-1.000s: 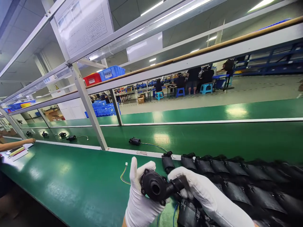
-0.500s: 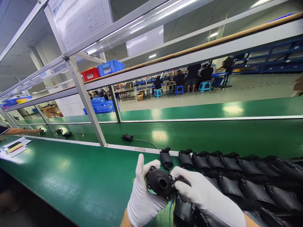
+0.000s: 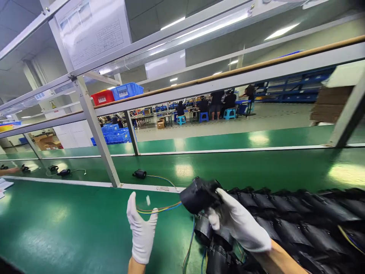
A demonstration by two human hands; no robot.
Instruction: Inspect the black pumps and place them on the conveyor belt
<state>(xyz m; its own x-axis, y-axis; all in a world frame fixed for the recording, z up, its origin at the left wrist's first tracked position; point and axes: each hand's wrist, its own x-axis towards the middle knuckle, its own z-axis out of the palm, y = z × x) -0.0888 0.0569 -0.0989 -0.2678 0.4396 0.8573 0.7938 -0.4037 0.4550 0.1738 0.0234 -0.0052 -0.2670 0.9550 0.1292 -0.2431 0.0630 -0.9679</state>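
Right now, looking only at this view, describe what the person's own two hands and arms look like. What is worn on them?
The left hand and the right hand each wear a plain white fabric glove, snug on the fingers and ending in a cuff at the wrist. No logo or print shows on either glove. Past the cuffs, the left arm and the right arm are bare: no sleeve, watch or band is visible.

The hall is bright. Light comes from long ceiling lamps (image 3: 281, 32) and from a tube lamp (image 3: 205, 28) overhead. The glossy green conveyor belt (image 3: 256, 167) carries pale patches of glare, the strongest at the right edge. Shadows are soft and weak. The pile of black pumps (image 3: 285, 220) shows little detail. The wide lens bends the straight rails (image 3: 256, 74) near the edges, and the black pump (image 3: 198, 196) in the right hand (image 3: 239, 224) is slightly blurred.
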